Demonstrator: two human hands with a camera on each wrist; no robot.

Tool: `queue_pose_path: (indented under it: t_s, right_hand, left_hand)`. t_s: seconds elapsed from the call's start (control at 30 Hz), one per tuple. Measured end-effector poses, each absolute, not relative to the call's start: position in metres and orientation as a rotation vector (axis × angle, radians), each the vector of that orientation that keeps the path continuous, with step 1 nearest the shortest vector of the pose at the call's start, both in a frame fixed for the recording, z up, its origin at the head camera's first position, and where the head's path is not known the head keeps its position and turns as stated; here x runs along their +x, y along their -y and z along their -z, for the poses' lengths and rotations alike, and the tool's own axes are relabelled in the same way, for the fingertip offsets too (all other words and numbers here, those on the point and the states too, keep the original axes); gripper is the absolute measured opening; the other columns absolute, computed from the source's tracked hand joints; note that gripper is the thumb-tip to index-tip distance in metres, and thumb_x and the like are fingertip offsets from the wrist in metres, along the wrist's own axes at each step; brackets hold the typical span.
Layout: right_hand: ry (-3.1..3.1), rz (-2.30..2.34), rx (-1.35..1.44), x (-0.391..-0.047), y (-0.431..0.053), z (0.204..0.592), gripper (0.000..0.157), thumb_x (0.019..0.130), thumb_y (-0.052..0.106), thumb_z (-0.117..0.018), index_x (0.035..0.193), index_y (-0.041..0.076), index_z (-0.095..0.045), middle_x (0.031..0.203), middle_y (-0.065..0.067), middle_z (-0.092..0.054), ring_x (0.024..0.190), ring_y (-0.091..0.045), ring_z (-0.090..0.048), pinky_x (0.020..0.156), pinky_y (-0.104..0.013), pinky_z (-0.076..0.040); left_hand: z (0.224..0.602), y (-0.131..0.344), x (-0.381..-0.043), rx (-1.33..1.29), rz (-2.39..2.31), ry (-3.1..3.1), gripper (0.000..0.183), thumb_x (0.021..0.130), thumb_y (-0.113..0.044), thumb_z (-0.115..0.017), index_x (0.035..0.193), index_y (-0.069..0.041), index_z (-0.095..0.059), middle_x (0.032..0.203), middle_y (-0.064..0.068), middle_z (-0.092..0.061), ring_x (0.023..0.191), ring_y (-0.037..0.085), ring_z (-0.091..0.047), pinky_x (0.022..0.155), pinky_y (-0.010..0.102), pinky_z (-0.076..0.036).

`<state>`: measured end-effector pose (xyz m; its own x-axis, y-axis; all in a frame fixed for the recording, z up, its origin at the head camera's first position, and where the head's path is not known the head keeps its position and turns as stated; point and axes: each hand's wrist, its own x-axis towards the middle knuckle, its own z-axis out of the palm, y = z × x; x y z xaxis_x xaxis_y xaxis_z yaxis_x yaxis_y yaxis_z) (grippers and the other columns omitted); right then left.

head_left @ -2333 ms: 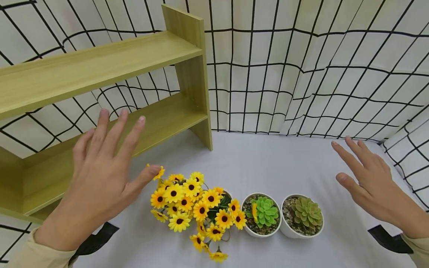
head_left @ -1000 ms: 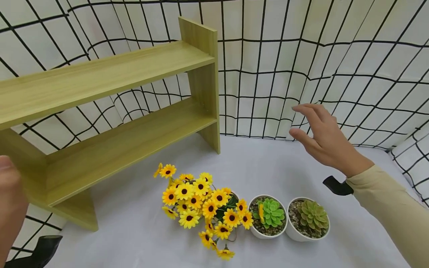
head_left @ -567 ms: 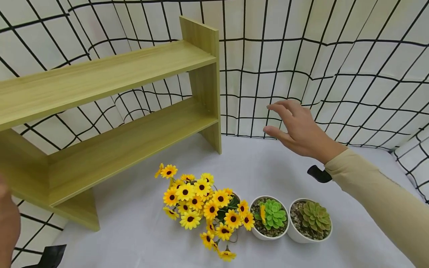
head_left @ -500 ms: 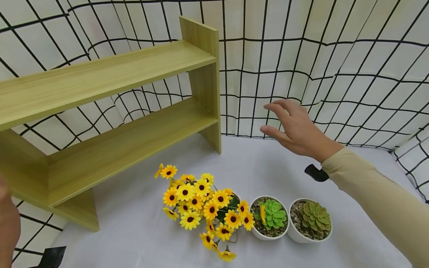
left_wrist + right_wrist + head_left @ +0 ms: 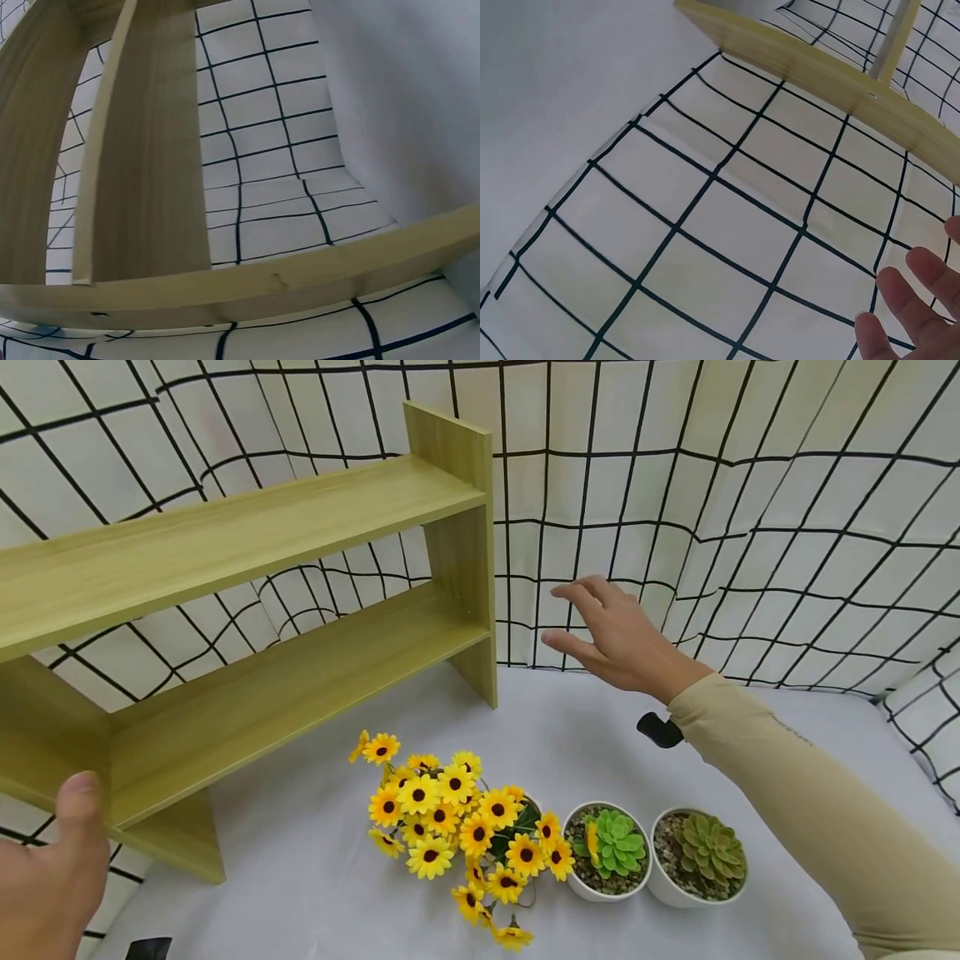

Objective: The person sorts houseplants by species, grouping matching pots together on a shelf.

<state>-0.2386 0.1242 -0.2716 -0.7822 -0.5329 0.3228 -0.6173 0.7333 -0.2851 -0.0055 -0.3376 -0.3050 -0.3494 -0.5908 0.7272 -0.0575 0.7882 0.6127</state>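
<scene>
A light wooden two-tier shelf (image 5: pixel 300 677) stands at the left and back. My right hand (image 5: pixel 615 631) hovers over the table to the right of the shelf's end panel (image 5: pixel 474 560), fingers loosely bent with a gap to the thumb, holding nothing. In the right wrist view the fingers (image 5: pixel 911 300) are apart from the panel. At the lower left edge of the head view my left hand (image 5: pixel 52 877) shows its thumb raised beside the shelf's left end; its other fingers are out of frame. The left wrist view shows the shelf (image 5: pixel 150 150) close up, no hand.
On the white-covered table (image 5: pixel 315 868) sit a bunch of yellow artificial flowers (image 5: pixel 450 818), a potted green succulent (image 5: pixel 617 843) and a potted olive-green succulent (image 5: pixel 711 847), in white pots. Behind hangs a black-and-white grid curtain (image 5: pixel 787 527).
My right hand has moved left toward the shelf's right end. My left hand went from in front of the shelf to the left edge, and its thumb has come back into view.
</scene>
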Motion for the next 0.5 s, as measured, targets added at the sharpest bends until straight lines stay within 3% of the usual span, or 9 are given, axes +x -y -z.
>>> queue_pose_path:
  t_s: [0.07,0.13,0.17,0.23,0.3,0.4,0.5]
  right_hand:
    - [2.716,-0.604,0.903,-0.241,-0.119,0.272,0.064,0.102,0.048,-0.058,0.151,0.009,-0.044,0.151,-0.019,-0.047,0.135,-0.041,-0.049,0.114,-0.060,-0.038]
    - [2.730,-0.644,0.885,-0.244,-0.115,0.273,0.064,0.102,0.047,-0.059,0.149,0.008,-0.044,0.151,-0.019,-0.046,0.133,-0.041,-0.049,0.114,-0.059,-0.039]
    - [2.737,-0.657,0.880,-0.246,-0.112,0.275,0.063,0.102,0.047,-0.059,0.148,0.007,-0.044,0.150,-0.018,-0.047,0.131,-0.041,-0.050,0.113,-0.058,-0.040]
    - [2.756,-0.660,0.872,-0.249,-0.107,0.278,0.062,0.101,0.048,-0.059,0.145,0.006,-0.045,0.147,-0.018,-0.048,0.127,-0.039,-0.052,0.111,-0.057,-0.041]
    - [2.765,-0.651,0.890,-0.252,-0.101,0.280,0.062,0.101,0.049,-0.059,0.143,0.005,-0.045,0.145,-0.017,-0.050,0.125,-0.038,-0.053,0.111,-0.055,-0.043]
    - [2.766,-0.611,0.928,-0.256,-0.093,0.284,0.063,0.101,0.050,-0.058,0.141,0.004,-0.046,0.143,-0.018,-0.052,0.124,-0.037,-0.054,0.110,-0.052,-0.045]
    - [2.758,-0.578,0.960,-0.261,-0.084,0.285,0.062,0.101,0.051,-0.058,0.140,0.004,-0.047,0.139,-0.017,-0.054,0.120,-0.035,-0.056,0.107,-0.050,-0.047]
  left_hand:
    - [0.308,0.341,-0.003,0.555,0.584,1.920,0.082,0.089,-0.068,-0.056,0.123,0.006,-0.051,0.125,-0.025,-0.041,0.126,-0.003,-0.036,0.116,0.038,-0.029]
    - [0.312,0.346,-0.001,0.597,0.554,1.971,0.074,0.090,-0.066,-0.055,0.109,0.005,-0.045,0.110,-0.031,-0.020,0.108,-0.012,-0.023,0.096,0.034,-0.031]
    - [0.313,0.348,0.000,0.618,0.530,2.003,0.068,0.091,-0.064,-0.054,0.106,0.002,-0.044,0.105,-0.031,-0.018,0.100,-0.014,-0.018,0.087,0.030,-0.027]
    - [0.316,0.351,0.001,0.603,0.461,2.045,0.072,0.093,-0.060,-0.050,0.112,0.009,-0.041,0.093,-0.020,-0.030,0.086,-0.003,-0.028,0.075,0.029,-0.017]
    - [0.319,0.354,0.003,0.577,0.387,2.088,0.071,0.095,-0.058,-0.044,0.112,0.011,-0.042,0.089,0.002,-0.042,0.078,0.018,-0.038,0.070,0.036,-0.019]
    - [0.324,0.356,0.004,0.522,0.267,2.126,0.079,0.096,-0.060,-0.038,0.115,0.017,-0.043,0.099,0.038,-0.038,0.084,0.054,-0.035,0.071,0.054,-0.023]
    - [0.327,0.358,0.003,0.487,0.192,2.124,0.085,0.096,-0.062,-0.037,0.117,0.021,-0.043,0.103,0.043,-0.039,0.094,0.061,-0.037,0.077,0.064,-0.023]
